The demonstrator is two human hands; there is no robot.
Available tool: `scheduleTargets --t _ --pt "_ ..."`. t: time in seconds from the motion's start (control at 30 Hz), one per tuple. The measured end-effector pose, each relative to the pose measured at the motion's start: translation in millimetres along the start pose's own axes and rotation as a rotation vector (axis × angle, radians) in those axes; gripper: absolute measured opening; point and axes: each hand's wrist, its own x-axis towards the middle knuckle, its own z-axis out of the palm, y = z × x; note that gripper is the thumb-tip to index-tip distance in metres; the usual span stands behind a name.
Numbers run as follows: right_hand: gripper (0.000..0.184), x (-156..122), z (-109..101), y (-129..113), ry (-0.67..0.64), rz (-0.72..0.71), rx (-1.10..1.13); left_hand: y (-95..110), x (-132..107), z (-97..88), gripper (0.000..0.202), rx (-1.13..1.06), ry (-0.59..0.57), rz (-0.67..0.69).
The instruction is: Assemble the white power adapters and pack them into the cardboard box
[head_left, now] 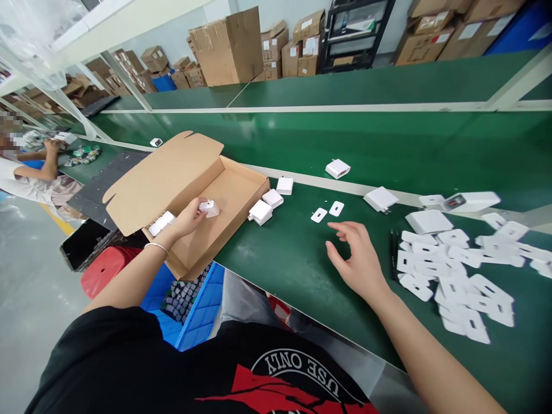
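I have the left hand [190, 218] clamped, thumb against fingers, on a small white charger [210, 209], which is over the inside of an open cardboard box [233, 184]; I cannot tell whether it touches the bottom. Close by that wrist, more white chargers [162, 223] sit in a row at the box's near left end. The right hand [356, 259] is well apart from it on my other side, thumb and fingers spread with nothing between them, and I cannot tell whether it touches the tabletop [293, 253]. Just beyond its fingertips I see two flat white covers [319, 215] lying side by side, each with a dark slot.

Between the hands, three loose chargers [261, 212] stand together beside the box's right edge. Farther back, one charger [337, 168] is behind the pale rail [306, 179], and another charger [380, 199] is at the rail. To the right of the right hand I have dark tweezers [394, 256] beside a spread-out pile of white covers [452, 264]. Down at my left are a blue crate [209, 307] and a red stool [107, 267], and another person [26, 178] sits at the far left
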Motion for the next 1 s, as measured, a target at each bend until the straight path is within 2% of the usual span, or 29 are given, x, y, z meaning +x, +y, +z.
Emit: scheduleTargets --t 0.1,0.23,0.47,0.63,0.83,1.0 --pt "0.035 0 0 1 -0.026 0.014 -0.006 -4 3 -3.8 0.051 0.02 0.003 0.01" --pt "0.033 0 1 2 -0.056 0.025 -0.014 1 6 1.1 0.064 0.062 -0.022 0.001" --pt "0.032 0 3 5 -0.114 0.026 -0.003 21 7 11.4 0.054 0.198 -0.017 -0.088" --pt "0.032 3 -4 11 -0.052 0.111 -0.129 26 7 15.9 0.048 0.279 0.026 -0.08" --pt "0.034 7 -16 15 0.033 0.2 -0.09 36 11 15.0 0.05 0.251 0.004 -0.27" --pt "0.034 8 -18 18 0.081 0.192 -0.18 47 10 15.8 0.05 0.316 -0.004 -0.282"
